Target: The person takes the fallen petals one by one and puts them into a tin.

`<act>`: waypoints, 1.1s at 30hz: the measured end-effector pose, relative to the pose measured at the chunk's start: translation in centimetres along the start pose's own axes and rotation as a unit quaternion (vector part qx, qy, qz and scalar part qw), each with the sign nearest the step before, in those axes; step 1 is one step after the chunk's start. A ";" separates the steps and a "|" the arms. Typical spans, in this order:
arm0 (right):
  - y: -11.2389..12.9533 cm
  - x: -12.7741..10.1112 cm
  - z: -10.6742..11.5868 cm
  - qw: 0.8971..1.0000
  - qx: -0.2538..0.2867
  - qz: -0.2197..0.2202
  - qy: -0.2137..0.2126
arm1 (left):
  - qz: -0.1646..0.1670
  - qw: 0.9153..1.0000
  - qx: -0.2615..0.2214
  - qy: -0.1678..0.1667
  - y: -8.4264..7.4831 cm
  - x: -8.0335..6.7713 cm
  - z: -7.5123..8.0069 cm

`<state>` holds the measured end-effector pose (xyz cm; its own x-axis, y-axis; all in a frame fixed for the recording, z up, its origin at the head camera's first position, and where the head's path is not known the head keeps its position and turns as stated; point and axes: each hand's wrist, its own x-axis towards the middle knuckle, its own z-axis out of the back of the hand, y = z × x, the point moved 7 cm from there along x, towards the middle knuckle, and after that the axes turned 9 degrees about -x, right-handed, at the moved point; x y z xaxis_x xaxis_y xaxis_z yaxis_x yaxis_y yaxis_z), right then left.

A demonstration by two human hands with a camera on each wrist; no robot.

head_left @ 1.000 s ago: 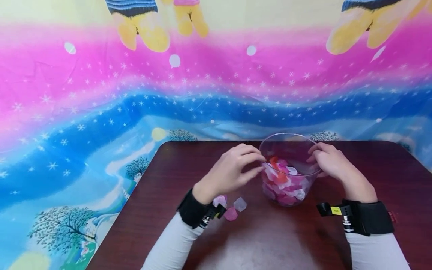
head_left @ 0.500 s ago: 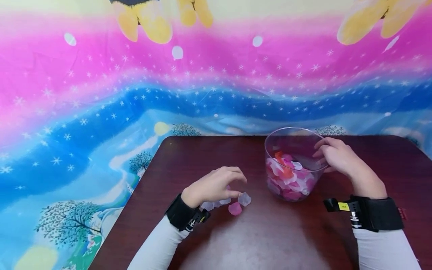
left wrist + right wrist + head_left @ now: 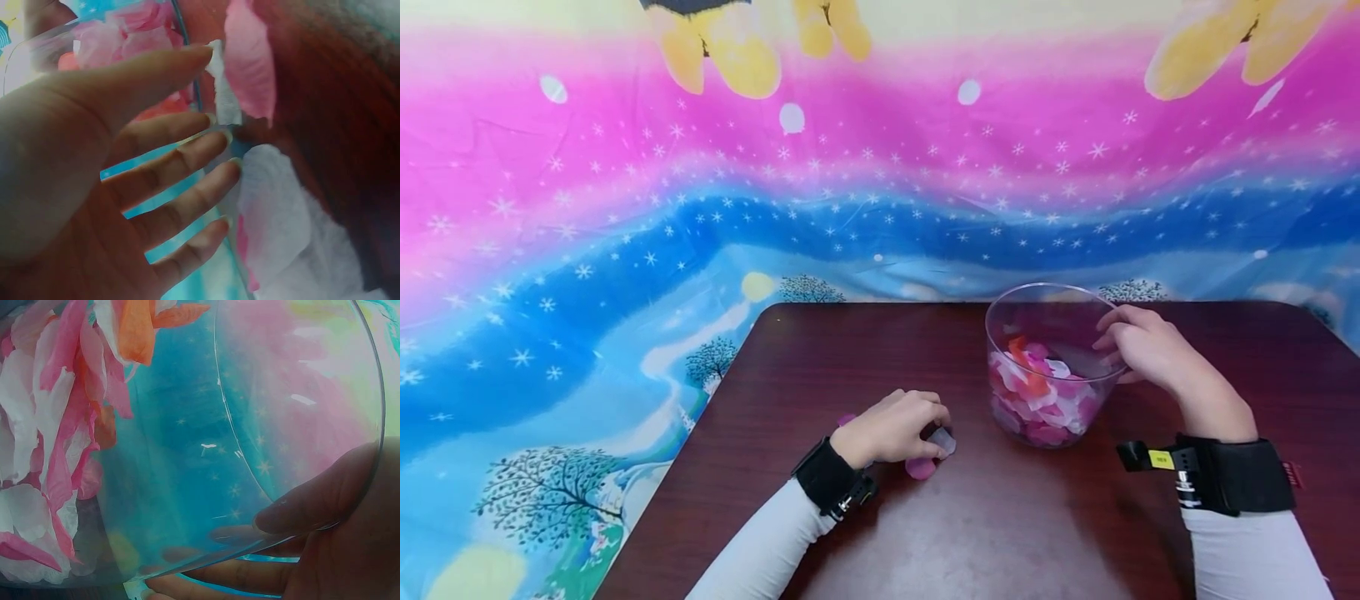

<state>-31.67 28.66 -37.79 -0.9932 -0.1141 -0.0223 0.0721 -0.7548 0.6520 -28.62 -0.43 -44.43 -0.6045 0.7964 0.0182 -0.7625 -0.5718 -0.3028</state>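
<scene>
My left hand (image 3: 898,427) is low over the table, its thumb and fingers spread apart with fingertips at a white petal (image 3: 946,440). A pink petal (image 3: 920,467) lies beside the thumb. In the left wrist view, more white petals (image 3: 275,219) lie past the fingertips, and a pink petal (image 3: 250,62) is next to the thumb tip. A clear plastic bucket (image 3: 1056,372) stands upright to the right, partly filled with pink, white and orange petals (image 3: 50,425). My right hand (image 3: 1157,350) grips its right rim, thumb inside and fingers outside.
Everything stands on a dark reddish-brown table (image 3: 1037,533). Behind it hangs a colourful printed cloth (image 3: 880,200). Another pink petal (image 3: 846,419) shows behind my left hand.
My left hand has come away from the bucket's left rim and gone down to the loose petals. The right hand keeps its grip on the bucket. The head view has shifted slightly.
</scene>
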 end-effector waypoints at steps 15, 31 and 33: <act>0.1 -0.3 -0.1 1.000 -0.001 0.001 -0.007 | -0.096 0.982 -0.099 -0.131 -2.2 -0.8 5.4; 0.3 -0.5 -0.1 1.000 -0.006 0.003 -0.012 | -0.120 0.901 -0.031 -0.416 -7.4 0.1 11.4; 0.4 -0.5 -0.2 1.000 -0.005 0.003 -0.013 | -0.112 0.896 -0.023 -0.428 -7.4 0.6 10.4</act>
<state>-31.15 28.25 -37.69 -0.9948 -0.1021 0.0005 0.0784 -0.7606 0.6445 -25.78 2.22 -32.24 -0.4080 0.4354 0.8025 -0.8885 -0.3914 -0.2393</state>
